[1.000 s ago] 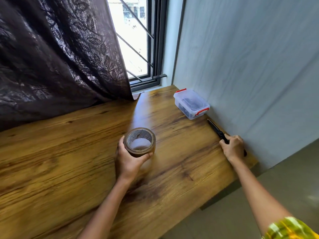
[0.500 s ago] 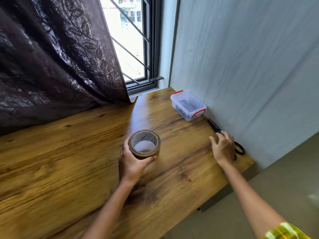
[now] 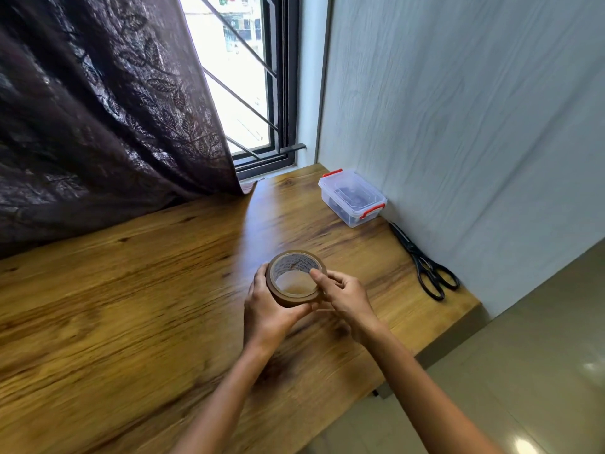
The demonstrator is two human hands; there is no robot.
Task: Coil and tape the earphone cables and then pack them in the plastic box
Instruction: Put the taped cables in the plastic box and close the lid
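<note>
1. Head-cam view down onto wooden table [image 3: 131,306], both bare hands meeting near centre.
2. Brown tape roll [image 3: 294,262] held just above tabletop, hole facing up toward cam.
3. L hand [image 3: 266,312] wrapped round roll's near-left side: thumb up along left edge, fingers curled underneath; firm grasp.
4. R hand [image 3: 345,294] against roll's right side: one fingertip on top rim, remaining fingers curled in beside outer wall; pinching at the rim.
5. Roll sandwiched between the two hands, touching both.
6. Clear plastic box [image 3: 352,198] w/ red latches, lid on, at table's far right corner, up against grey wall [image 3: 458,126]; well apart from hands. Dark contents inside, too blurred to ID.
7. Black scissors [image 3: 425,267] flat on table along the wall, just beside box on near side, handles toward cam; no hand on them.
8. Dark leaf-pattern curtain [image 3: 98,109] over left of frame, hem resting on table's far edge; barred window [image 3: 235,77] bright beside it.
</note>
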